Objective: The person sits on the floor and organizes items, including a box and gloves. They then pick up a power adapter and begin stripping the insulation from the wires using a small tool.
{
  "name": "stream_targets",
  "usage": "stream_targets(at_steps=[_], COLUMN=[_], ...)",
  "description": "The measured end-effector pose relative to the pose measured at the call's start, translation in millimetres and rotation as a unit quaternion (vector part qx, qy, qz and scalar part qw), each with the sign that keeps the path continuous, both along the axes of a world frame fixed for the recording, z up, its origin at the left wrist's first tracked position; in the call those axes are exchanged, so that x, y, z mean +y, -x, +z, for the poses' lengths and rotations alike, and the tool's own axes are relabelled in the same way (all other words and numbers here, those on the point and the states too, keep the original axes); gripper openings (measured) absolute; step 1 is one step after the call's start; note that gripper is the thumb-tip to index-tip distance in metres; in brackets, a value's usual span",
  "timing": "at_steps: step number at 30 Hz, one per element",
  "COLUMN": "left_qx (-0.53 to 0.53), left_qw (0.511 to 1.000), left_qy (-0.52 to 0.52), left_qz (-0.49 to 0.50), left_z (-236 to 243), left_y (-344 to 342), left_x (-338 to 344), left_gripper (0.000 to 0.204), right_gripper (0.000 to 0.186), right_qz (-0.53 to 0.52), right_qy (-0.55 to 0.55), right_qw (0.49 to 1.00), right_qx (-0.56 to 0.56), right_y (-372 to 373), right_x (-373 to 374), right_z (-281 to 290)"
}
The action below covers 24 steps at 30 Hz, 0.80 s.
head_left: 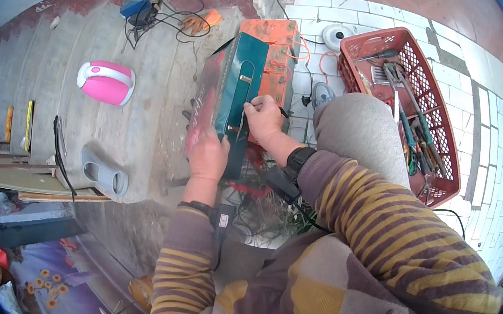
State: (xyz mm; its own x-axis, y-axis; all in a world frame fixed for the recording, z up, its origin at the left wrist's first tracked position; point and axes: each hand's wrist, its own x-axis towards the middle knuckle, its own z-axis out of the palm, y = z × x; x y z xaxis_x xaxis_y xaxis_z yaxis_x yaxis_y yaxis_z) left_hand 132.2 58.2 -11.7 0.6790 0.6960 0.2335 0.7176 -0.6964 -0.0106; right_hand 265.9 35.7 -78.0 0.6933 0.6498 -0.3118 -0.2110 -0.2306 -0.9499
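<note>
A dark green box [239, 91] with a reddish printed side stands upright in front of me, with shiny metal fittings on its green face. My left hand [208, 156] is closed on its near edge, thumb against the green face. My right hand [263, 119] is closed at the right side of that face, finger and thumb pinched on a thin dark strip [243, 120] beside the lower fitting. Part of the strip is hidden by the fingers. Several orange battery-like blocks [280, 60] with orange wires sit right behind the box.
A red plastic crate [448, 143] of hand tools stands at the right on white tiles. Left lie a pink-and-white lidded container [106, 93] and a grey slipper [104, 173]. Beyond are black cables [174, 19] and an orange glove [202, 22]. Loose wires [272, 214] lie below the box.
</note>
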Motion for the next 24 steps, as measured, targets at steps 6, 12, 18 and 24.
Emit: stream_targets(at_steps=[6, 12, 18, 24], left_qx=[0.0, 0.058, -0.012, -0.002], left_qw=[0.997, 0.995, 1.0, 0.999], left_qy=[0.064, 0.025, 0.0, 0.029], left_qz=[0.046, 0.078, 0.01, 0.032], left_z=[-14, -9, 0, -1], left_y=[10, 3, -5, 1], left_x=[6, -6, -8, -3], left_gripper=[0.041, 0.032, 0.052, 0.061], right_gripper=[0.028, 0.03, 0.045, 0.058], right_qz=[0.097, 0.103, 0.094, 0.112], right_qy=[0.081, 0.129, 0.171, 0.135], right_qw=[0.991, 0.984, 0.979, 0.984], right_qx=[-0.033, -0.068, -0.065, -0.003], right_y=[-6, -12, -21, -24], right_x=[1, 2, -5, -4], right_z=[2, 15, 29, 20])
